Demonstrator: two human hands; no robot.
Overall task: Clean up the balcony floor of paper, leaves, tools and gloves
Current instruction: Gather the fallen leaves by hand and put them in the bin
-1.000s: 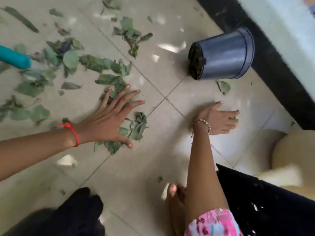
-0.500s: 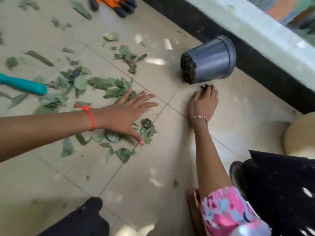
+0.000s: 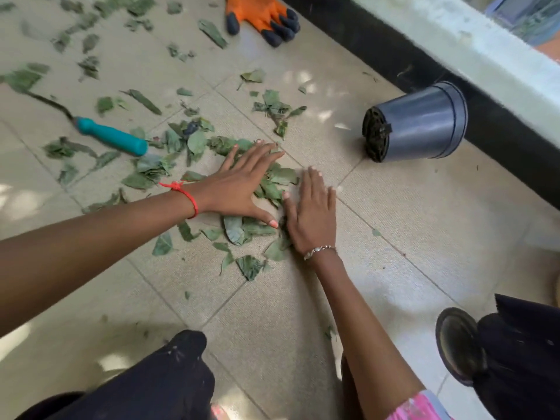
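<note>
Torn green leaves (image 3: 272, 183) lie scattered over the tiled balcony floor, thickest in the middle. My left hand (image 3: 239, 186) lies flat on that heap with fingers spread. Beside it, my right hand (image 3: 312, 213) presses flat on the floor, its edge against the leaves, thumbs nearly touching. A garden tool with a teal handle (image 3: 112, 137) lies among the leaves to the left. An orange glove with black fingertips (image 3: 260, 16) lies at the top of the floor.
A dark plastic pot (image 3: 421, 125) lies on its side near the black base of the balcony wall (image 3: 424, 65). A black bag (image 3: 521, 359) sits at the lower right. My dark-clothed knee (image 3: 169, 380) is at the bottom.
My right hand has slid left from near the pot to the leaf heap beside my left hand. The view has tilted up, bringing the whole glove and the tool into sight.
</note>
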